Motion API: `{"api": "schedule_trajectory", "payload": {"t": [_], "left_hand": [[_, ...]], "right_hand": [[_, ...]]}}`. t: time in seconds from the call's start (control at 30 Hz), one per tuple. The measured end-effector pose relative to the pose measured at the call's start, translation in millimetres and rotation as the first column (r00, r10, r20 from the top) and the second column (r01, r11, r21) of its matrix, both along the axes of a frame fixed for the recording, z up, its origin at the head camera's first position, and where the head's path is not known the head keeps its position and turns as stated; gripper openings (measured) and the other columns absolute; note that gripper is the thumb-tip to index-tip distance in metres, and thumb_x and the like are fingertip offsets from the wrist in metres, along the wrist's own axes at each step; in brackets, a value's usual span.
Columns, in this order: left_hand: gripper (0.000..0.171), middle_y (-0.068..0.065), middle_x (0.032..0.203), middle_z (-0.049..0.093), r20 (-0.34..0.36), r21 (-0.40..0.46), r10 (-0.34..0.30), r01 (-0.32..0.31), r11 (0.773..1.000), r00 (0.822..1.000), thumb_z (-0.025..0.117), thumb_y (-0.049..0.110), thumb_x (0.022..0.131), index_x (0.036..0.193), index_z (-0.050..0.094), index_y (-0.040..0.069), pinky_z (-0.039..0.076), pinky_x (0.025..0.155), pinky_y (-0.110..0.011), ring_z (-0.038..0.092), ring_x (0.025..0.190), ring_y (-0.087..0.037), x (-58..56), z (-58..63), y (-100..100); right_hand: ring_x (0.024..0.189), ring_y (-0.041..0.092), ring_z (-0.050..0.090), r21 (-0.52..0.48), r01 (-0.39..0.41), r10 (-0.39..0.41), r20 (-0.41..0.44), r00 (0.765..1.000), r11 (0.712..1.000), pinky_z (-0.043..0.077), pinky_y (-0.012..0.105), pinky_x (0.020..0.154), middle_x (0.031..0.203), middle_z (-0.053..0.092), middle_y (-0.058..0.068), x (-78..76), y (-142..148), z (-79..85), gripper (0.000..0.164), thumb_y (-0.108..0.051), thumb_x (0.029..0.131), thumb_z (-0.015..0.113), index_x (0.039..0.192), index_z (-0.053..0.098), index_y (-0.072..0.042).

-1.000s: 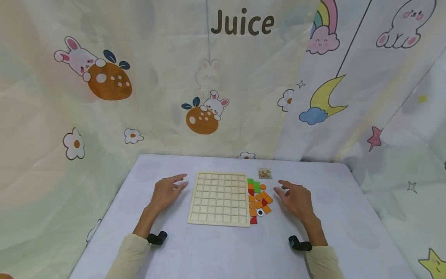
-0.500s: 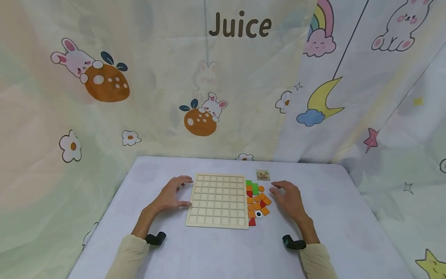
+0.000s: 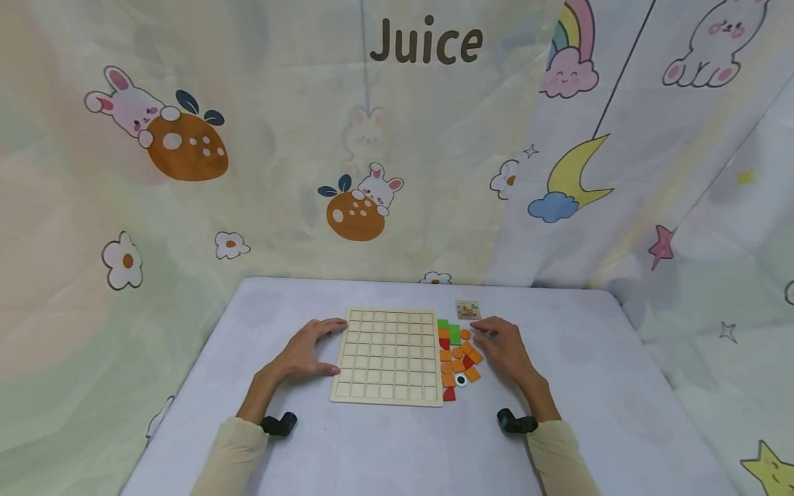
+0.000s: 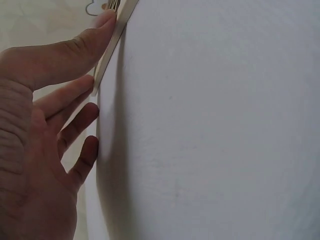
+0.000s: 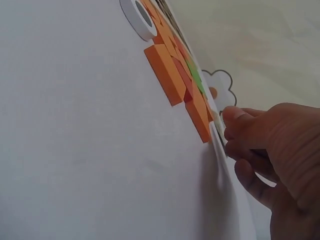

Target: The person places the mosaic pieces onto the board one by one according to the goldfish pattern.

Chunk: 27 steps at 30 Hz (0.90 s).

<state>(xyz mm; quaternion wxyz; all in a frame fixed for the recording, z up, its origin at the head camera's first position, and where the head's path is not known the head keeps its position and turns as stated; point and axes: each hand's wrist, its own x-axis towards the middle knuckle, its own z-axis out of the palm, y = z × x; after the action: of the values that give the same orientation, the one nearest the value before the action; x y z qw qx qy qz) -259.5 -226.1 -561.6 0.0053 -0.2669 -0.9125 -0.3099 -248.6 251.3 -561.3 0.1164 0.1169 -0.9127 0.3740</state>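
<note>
A square wooden grid board point(image 3: 386, 357) lies flat on the table, its cells bare. At its left edge is my left hand point(image 3: 305, 350), thumb and fingers spread apart. In the left wrist view the thumb of that hand point(image 4: 55, 62) meets the board's rim point(image 4: 117, 42). My right hand point(image 3: 504, 348) hovers just right of the loose pieces, holding nothing that I can see. Nearest its fingertips is an orange disc point(image 3: 465, 335). The right wrist view shows this hand point(image 5: 272, 145) beyond the orange blocks point(image 5: 165, 75), with thumb and fingertips close together.
Flat orange, red and green pieces point(image 3: 455, 335) lie along the board's right side, among them a white disc with a black centre point(image 3: 461, 379). A small patterned card point(image 3: 468, 310) lies behind them. A printed cloth point(image 3: 279, 172) hangs behind the white table point(image 3: 397, 448).
My left hand has moved right to the board's edge, its thumb and fingers spreading wider. My right hand has moved left, closer to the loose pieces. The view has shifted slightly.
</note>
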Motion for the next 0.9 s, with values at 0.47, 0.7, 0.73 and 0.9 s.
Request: {"api": "schedule_trajectory", "payload": {"t": [0.47,0.7,0.73,0.9], "left_hand": [[0.093,-0.008,0.164,0.058,0.031,0.065,0.008,-0.010,0.998,0.999,0.096,0.037,0.074,0.156,0.060,0.012,0.045,0.116,-0.064,0.057,0.139,-0.034,5.1,-7.8,-1.1],[0.094,-0.008,0.165,0.058,0.034,0.085,0.001,-0.004,0.996,0.999,0.097,0.037,0.074,0.157,0.060,0.013,0.044,0.117,-0.066,0.057,0.140,-0.034,5.9,-11.2,-1.5],[0.094,-0.008,0.165,0.057,0.034,0.087,0.000,-0.003,0.996,0.999,0.097,0.038,0.074,0.157,0.060,0.013,0.043,0.117,-0.066,0.057,0.140,-0.035,5.7,-11.5,-1.3],[0.095,-0.009,0.165,0.057,0.041,0.100,-0.001,-0.003,0.995,0.999,0.097,0.039,0.074,0.157,0.060,0.013,0.042,0.118,-0.068,0.056,0.141,-0.036,4.0,-10.4,-0.4]], "right_hand": [[0.106,0.029,0.070,0.039,-0.139,0.136,0.057,0.989,0.990,0.061,0.042,0.093,0.115,0.080,0.012,-16.8,-2.0,-0.6,0.026,-0.002,0.094,0.083,0.120,0.082,-0.001],[0.103,0.024,0.068,0.044,-0.121,0.118,0.069,0.991,0.992,0.059,0.034,0.089,0.109,0.080,0.007,-18.1,-1.3,-5.3,0.024,-0.004,0.092,0.086,0.116,0.084,-0.004],[0.103,0.024,0.068,0.048,-0.118,0.115,0.069,0.991,0.992,0.059,0.033,0.089,0.109,0.079,0.007,-18.3,-1.3,-5.5,0.023,-0.004,0.092,0.086,0.115,0.084,-0.005],[0.103,0.024,0.067,0.049,-0.113,0.109,0.079,0.991,0.992,0.059,0.034,0.091,0.110,0.078,0.008,-18.0,-2.3,-2.4,0.020,-0.003,0.093,0.084,0.114,0.083,-0.005]]}}
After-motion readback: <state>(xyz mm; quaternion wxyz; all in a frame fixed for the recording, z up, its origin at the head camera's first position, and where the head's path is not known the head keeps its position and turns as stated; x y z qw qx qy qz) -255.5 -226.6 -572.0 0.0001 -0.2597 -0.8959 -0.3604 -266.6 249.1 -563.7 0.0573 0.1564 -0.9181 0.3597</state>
